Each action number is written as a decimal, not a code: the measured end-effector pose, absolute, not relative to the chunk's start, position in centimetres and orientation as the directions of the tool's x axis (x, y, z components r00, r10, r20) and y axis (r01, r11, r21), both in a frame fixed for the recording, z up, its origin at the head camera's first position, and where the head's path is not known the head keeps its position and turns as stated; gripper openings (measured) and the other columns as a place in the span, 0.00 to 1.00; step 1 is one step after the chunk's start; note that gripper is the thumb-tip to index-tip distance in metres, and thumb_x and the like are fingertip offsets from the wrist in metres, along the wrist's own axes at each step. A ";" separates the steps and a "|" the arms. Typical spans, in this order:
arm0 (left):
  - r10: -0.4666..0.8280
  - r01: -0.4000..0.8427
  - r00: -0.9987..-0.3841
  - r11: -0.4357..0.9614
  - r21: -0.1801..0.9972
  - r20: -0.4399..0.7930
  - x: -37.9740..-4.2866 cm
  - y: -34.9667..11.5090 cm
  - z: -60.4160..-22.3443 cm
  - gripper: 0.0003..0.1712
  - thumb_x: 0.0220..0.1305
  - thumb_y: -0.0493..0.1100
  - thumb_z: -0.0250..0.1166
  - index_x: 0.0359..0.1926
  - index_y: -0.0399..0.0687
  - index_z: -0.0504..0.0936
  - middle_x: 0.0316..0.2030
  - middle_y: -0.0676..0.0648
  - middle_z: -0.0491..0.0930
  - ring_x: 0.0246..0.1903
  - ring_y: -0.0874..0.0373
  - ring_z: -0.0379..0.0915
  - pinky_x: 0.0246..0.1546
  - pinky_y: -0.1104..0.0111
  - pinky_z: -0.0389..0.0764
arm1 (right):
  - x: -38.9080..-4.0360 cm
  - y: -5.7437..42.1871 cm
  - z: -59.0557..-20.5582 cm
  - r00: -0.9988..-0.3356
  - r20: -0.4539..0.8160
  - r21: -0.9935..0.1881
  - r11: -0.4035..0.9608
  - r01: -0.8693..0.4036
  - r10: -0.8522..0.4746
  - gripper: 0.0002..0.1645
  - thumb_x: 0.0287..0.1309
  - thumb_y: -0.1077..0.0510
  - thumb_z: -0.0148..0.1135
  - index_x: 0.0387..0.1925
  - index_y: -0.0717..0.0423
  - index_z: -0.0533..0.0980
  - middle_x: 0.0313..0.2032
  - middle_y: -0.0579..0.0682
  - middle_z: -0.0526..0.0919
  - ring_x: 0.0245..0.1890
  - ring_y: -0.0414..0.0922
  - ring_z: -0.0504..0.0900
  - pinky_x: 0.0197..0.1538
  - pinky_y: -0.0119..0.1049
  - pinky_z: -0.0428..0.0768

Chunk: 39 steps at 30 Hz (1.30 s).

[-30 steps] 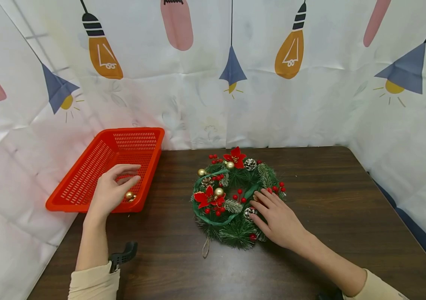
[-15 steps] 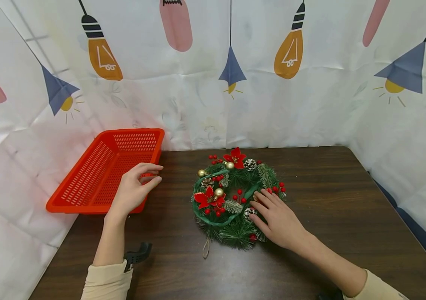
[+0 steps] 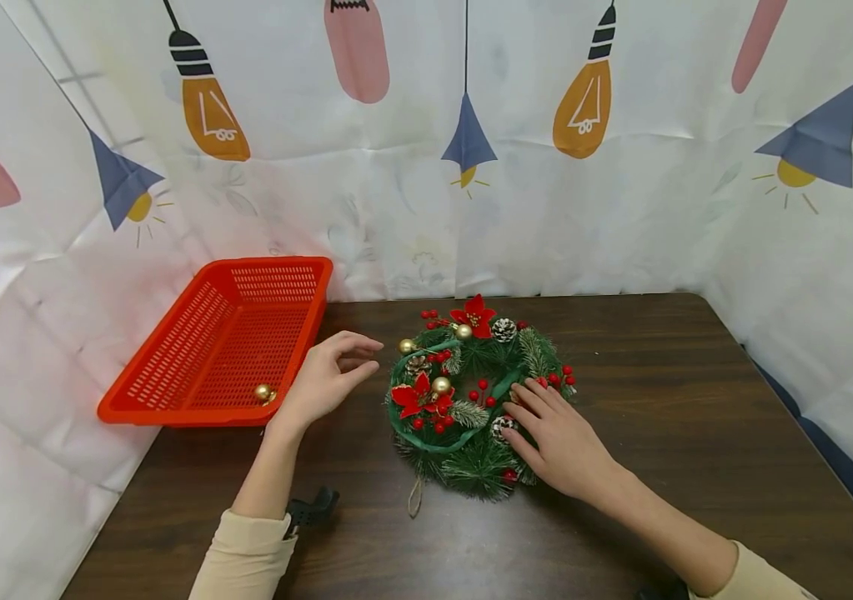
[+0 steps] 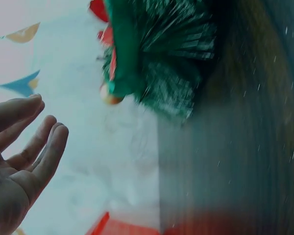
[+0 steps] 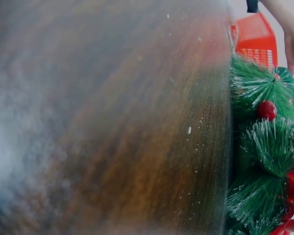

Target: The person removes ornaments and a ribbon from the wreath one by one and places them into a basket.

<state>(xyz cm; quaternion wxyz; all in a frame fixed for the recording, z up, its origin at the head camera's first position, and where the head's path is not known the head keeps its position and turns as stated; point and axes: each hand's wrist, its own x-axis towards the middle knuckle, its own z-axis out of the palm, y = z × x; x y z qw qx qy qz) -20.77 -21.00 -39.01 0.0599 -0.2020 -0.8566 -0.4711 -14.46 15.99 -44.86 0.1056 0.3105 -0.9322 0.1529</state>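
A green Christmas wreath (image 3: 477,467) lies on the table, set with red poinsettias (image 3: 418,395), pine cones (image 3: 504,330), red berries and gold baubles (image 3: 441,385). A green ribbon (image 3: 437,448) curves over its left part. My right hand (image 3: 564,442) rests on the wreath's right side with fingers spread, beside a frosted pine cone. Just left of the wreath, my left hand (image 3: 328,379) is in the air with loosely bent fingers and nothing between them. The left wrist view also shows its thumb and fingertips apart, pointing toward the wreath (image 4: 166,58).
To the left stands a red plastic basket (image 3: 204,417), with a gold bauble (image 3: 264,392) or two inside at its near right corner. A twine loop (image 3: 414,498) hangs from the wreath's near edge. Behind the dark wooden table (image 3: 644,400) hangs a printed white curtain (image 3: 516,225).
My left hand has moved right, from over the basket to near the wreath's left edge, uncovering the gold bauble in the basket. My right hand has stayed on the wreath.
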 end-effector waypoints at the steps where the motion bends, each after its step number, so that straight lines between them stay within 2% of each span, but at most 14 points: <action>1: 0.301 0.404 -0.909 0.473 0.783 0.287 -20.9 -20.6 -39.1 0.13 0.67 0.33 0.70 0.51 0.43 0.86 0.50 0.43 0.81 0.47 0.51 0.83 0.51 0.55 0.84 | -14.5 16.0 -44.9 -0.785 0.292 -0.221 0.760 -0.611 -0.547 0.31 0.73 0.42 0.59 0.64 0.59 0.78 0.70 0.60 0.71 0.74 0.60 0.62 0.73 0.58 0.60; 9: 0.384 0.414 -0.888 0.433 0.800 0.252 -21.3 -18.2 -40.0 0.13 0.67 0.33 0.70 0.52 0.37 0.86 0.49 0.40 0.82 0.47 0.52 0.82 0.48 0.60 0.85 | -14.4 16.0 -44.7 -0.789 0.282 -0.230 0.760 -0.608 -0.546 0.31 0.73 0.41 0.58 0.65 0.58 0.78 0.70 0.60 0.71 0.74 0.60 0.61 0.73 0.59 0.60; 19: 0.474 0.443 -0.852 0.431 0.786 0.220 -21.3 -15.7 -40.4 0.12 0.68 0.35 0.70 0.52 0.40 0.87 0.48 0.46 0.82 0.45 0.55 0.80 0.48 0.58 0.84 | -14.4 16.0 -44.6 -0.791 0.275 -0.229 0.762 -0.606 -0.547 0.31 0.73 0.41 0.58 0.65 0.58 0.78 0.70 0.60 0.71 0.74 0.60 0.61 0.73 0.59 0.60; 28: 0.532 0.470 -0.825 0.461 0.753 0.189 -21.4 -14.2 -40.5 0.13 0.68 0.36 0.70 0.52 0.40 0.87 0.48 0.46 0.82 0.45 0.55 0.81 0.46 0.64 0.85 | -14.3 16.0 -44.7 -0.790 0.274 -0.220 0.764 -0.606 -0.548 0.32 0.73 0.41 0.58 0.65 0.59 0.77 0.71 0.60 0.70 0.75 0.60 0.61 0.73 0.59 0.60; 39: 0.590 0.508 -0.795 0.516 0.689 0.144 -21.7 -13.8 -40.1 0.15 0.70 0.39 0.69 0.56 0.42 0.86 0.52 0.49 0.83 0.46 0.56 0.81 0.48 0.65 0.84 | -14.4 16.0 -44.9 -0.787 0.280 -0.205 0.767 -0.608 -0.549 0.31 0.73 0.41 0.58 0.65 0.59 0.78 0.71 0.60 0.70 0.75 0.60 0.61 0.73 0.60 0.60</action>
